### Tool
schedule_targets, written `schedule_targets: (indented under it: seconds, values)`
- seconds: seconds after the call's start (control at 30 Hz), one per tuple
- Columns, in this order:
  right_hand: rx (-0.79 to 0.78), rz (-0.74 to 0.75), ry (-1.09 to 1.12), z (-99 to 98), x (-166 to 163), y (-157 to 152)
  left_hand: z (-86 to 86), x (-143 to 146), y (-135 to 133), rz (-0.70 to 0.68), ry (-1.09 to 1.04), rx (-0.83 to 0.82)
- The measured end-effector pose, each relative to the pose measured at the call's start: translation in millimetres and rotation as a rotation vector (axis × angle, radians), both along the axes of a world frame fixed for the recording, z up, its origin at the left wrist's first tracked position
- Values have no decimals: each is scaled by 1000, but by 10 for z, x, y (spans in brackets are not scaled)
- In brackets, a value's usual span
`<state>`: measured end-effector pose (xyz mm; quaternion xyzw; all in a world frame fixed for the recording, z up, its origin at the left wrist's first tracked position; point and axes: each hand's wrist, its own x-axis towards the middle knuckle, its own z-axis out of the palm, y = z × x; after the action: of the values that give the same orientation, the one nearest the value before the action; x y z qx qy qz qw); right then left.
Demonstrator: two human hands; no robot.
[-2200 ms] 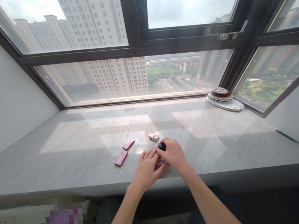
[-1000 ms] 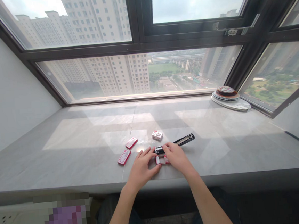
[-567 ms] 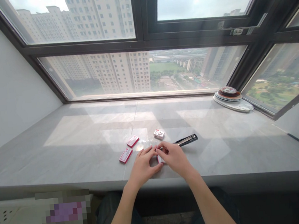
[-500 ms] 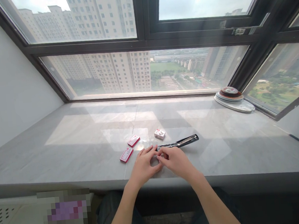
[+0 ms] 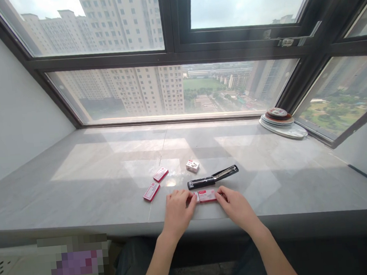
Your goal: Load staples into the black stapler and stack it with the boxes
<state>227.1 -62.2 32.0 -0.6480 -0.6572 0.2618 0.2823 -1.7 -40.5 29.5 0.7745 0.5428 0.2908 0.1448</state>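
Note:
A small red and white staple box point(image 5: 206, 195) lies near the front edge of the grey stone sill point(image 5: 109, 169). My left hand point(image 5: 177, 208) has its curled fingers pinched on the box's left end. My right hand point(image 5: 236, 204) pinches the right end with its fingertips. Just behind the box a black stapler point(image 5: 212, 178) lies unfolded flat, and neither hand touches it.
Two flat red boxes point(image 5: 160, 174) point(image 5: 150, 191) lie to the left. A small white and red box point(image 5: 192, 166) sits behind the stapler. A stack of plates point(image 5: 280, 122) stands at the far right by the window frame. The sill's front edge runs under my wrists.
My hands, bunched together over the box before, have drawn apart to its two ends and pulled back. The box now shows between them. The stapler went from held to lying open.

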Motion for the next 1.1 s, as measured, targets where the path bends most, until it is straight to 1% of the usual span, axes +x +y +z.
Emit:
schedule_targets:
  seconds: [0.07, 0.1, 0.2, 0.27, 0.3, 0.37, 0.43, 0.5, 0.57, 0.63, 0.7, 0.83, 0.97, 1.0, 1.03, 1.1]
  values:
    - [20, 22, 30, -40, 21, 17, -16, 152, -38, 30, 6, 27]
    - [6, 9, 50, -56, 67, 33, -20, 208, -49, 39, 0, 33]
    - [-118, -135, 186, -76, 360, 117, -22, 286, -52, 30, -13, 47]
    - [-175, -213, 377, -46, 588, 216, -28, 291, -32, 20, 1, 66]
    - [-173, -208, 488, -18, 674, 281, -33, 291, -19, 20, 8, 75]
    - [-130, -125, 670, 59, 742, 438, -39, 294, 11, 33, 9, 77]
    - [-81, -20, 742, 142, 666, 612, -37, 307, 34, 49, 6, 59]
    - [-34, 70, 701, 212, 494, 771, -28, 327, 44, 63, 13, 44]
    - [6, 179, 588, 261, 300, 885, -14, 344, 40, 72, 27, 47]
    - [30, 293, 456, 289, 142, 949, -1, 351, 28, 76, 41, 64]
    - [24, 356, 344, 300, 41, 972, 13, 349, 15, 75, 51, 73]
    - [26, 362, 183, 295, -28, 971, 48, 372, -9, 54, 58, 76]
    - [44, 329, 124, 263, -25, 975, 60, 413, -36, -119, 65, 98]
    - [47, 318, 122, 254, -19, 977, 57, 395, -39, -141, 74, 98]
    - [51, 309, 120, 245, -10, 976, 54, 354, -38, -135, 90, 98]
    - [58, 296, 115, 230, 11, 970, 49, 186, -23, -47, 135, 107]
